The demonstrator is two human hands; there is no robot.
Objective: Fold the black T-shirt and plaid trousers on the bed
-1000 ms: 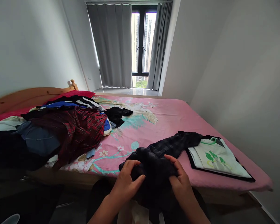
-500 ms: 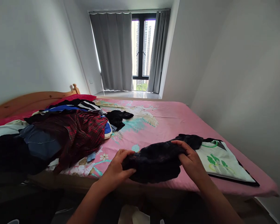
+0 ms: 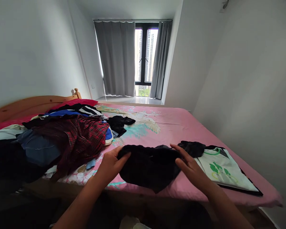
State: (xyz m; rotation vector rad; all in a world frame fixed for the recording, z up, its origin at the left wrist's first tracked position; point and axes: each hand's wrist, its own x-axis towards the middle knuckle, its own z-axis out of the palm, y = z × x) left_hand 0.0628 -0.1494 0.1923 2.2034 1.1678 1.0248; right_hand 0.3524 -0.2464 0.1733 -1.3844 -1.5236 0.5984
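Note:
A black garment [image 3: 149,167] is stretched between my two hands above the near edge of the bed. Its upper edge looks gathered like a waistband, and its lower part hangs to a blunt point; I cannot tell its exact kind. My left hand [image 3: 112,161] pinches the left end of that edge, thumb in front. At the right end my right hand [image 3: 187,162] holds it between thumb and fingers, the index finger stretched out. Just beyond my right hand lies a crumpled black cloth [image 3: 192,148], beside a folded white T-shirt [image 3: 225,168] with green cactus print.
A heap of clothes lies on the bed's left side, with a red plaid shirt [image 3: 85,133] on top. Another black piece [image 3: 119,124] lies at its right. The pink bedsheet [image 3: 173,122] reaches back towards the grey curtains [image 3: 116,58]. A wooden headboard [image 3: 38,101] stands left.
The black garment was bunched and held slantwise; now its upper edge is drawn straight and faces me. Both hands have shifted slightly left. The camera view has tilted up a little.

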